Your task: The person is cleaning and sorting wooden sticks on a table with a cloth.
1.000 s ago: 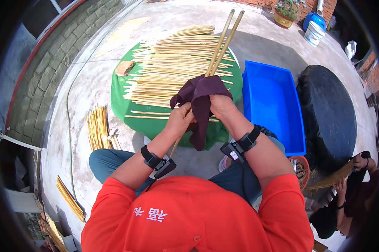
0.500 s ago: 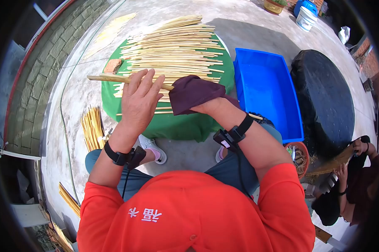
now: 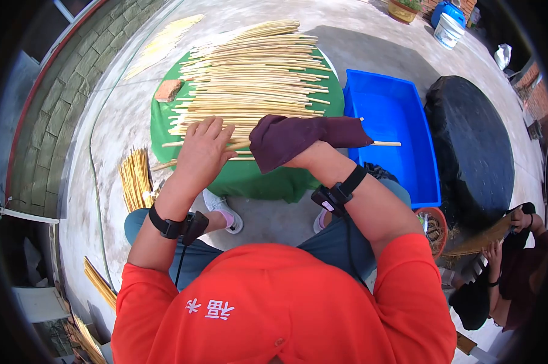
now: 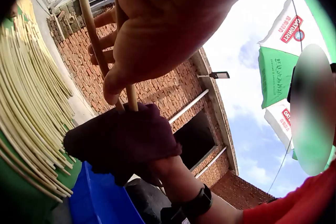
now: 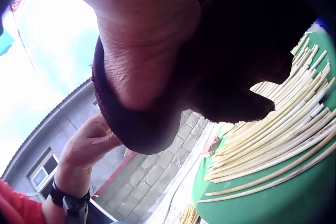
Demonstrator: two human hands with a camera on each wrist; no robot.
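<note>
Two long pale sticks run side by side through both hands, roughly level across the person's front. My left hand holds them on the left, with the thumb on one side and the fingers on the other in the left wrist view. A dark purple cloth is wrapped around the sticks just to the right of it. Through that cloth my right hand grips them; its fingers are hidden by the folds. A stick end sticks out beyond the cloth, overlapping the blue tub in the head view.
Many pale sticks lie in rows on a green-covered table, a brick piece at its left. To the right are a blue tub and a black-covered round object. A stick bundle stands left; another person is at far right.
The sticks pointed away from the body, with both hands at the cloth; they have swung sideways. My left hand has moved left off the cloth onto the sticks, whose left end has since dropped lower.
</note>
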